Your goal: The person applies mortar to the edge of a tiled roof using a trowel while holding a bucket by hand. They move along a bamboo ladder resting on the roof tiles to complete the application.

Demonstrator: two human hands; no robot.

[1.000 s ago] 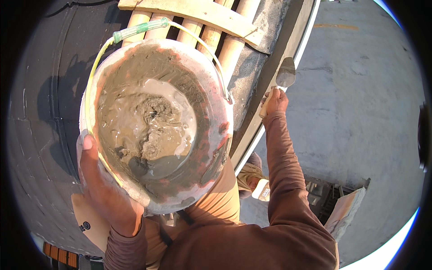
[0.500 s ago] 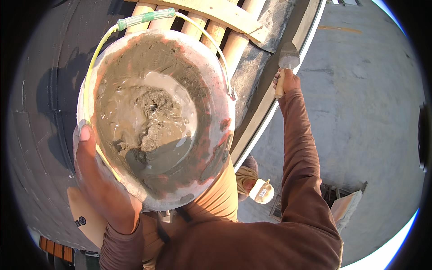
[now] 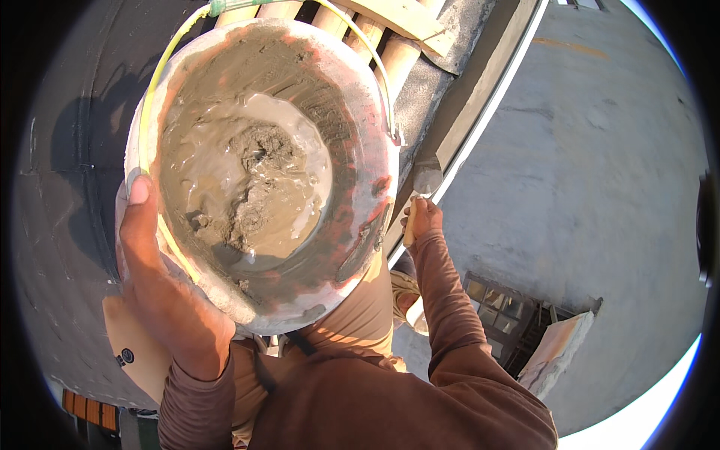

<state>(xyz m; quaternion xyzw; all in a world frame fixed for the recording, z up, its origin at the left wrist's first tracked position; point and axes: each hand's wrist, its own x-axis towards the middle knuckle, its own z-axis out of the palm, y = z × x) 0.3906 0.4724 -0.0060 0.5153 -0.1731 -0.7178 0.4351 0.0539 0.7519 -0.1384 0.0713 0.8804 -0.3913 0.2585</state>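
A bucket (image 3: 364, 247) of wet grey-brown mortar (image 3: 225, 165) tilts towards me, its rim smeared with cement and reddish stains. My left hand (image 3: 172, 292) grips its left side, thumb over the rim beside the yellow wire handle (image 3: 156, 90). In my right hand (image 3: 426, 217) is a trowel (image 3: 428, 177), its wooden grip wrapped by my fingers. The blade lies at the grey ledge (image 3: 461, 112), just right of the bucket; whether it presses on the surface I cannot tell.
Bamboo poles (image 3: 401, 60) with a wooden plank (image 3: 397, 21) across them lie beyond the bucket. Dark sheeting (image 3: 60, 202) spreads at left. Past the ledge's white edge, a grey wall (image 3: 570, 172) fills the right side, with a window opening (image 3: 499, 307). Another person (image 3: 405, 296) shows partly below.
My right hand has brought the trowel down and left along the ledge, closer to the bucket. The bucket has shifted slightly upward in view. The other person's cap is now mostly hidden.
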